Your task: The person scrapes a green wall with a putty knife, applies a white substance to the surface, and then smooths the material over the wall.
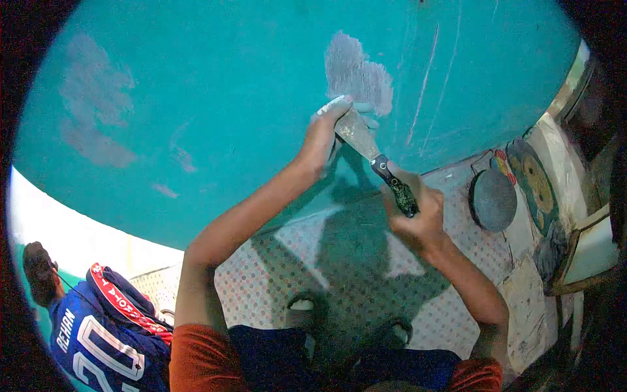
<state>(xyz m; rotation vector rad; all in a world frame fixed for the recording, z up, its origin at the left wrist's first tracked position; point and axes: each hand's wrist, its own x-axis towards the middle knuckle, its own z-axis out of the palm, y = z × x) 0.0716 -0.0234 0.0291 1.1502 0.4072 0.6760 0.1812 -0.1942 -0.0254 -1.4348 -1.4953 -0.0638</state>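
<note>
A person at lower left wears a blue jersey [98, 340] with the name "REHAN" in white capitals across the back. Beneath it is a large white number, apparently "20", cut off by the frame edge. White lettering on the red band [124, 304] at the shoulder, like the pale specks on the scraper [385, 170] handle, is too small to read.

putty knife [373, 154], worn metal blade, dark handle, tilted diagonally, handle end lower right, blade tip up-left pressed on teal wall [196, 78], just below rough grey patch [356, 72]
</note>
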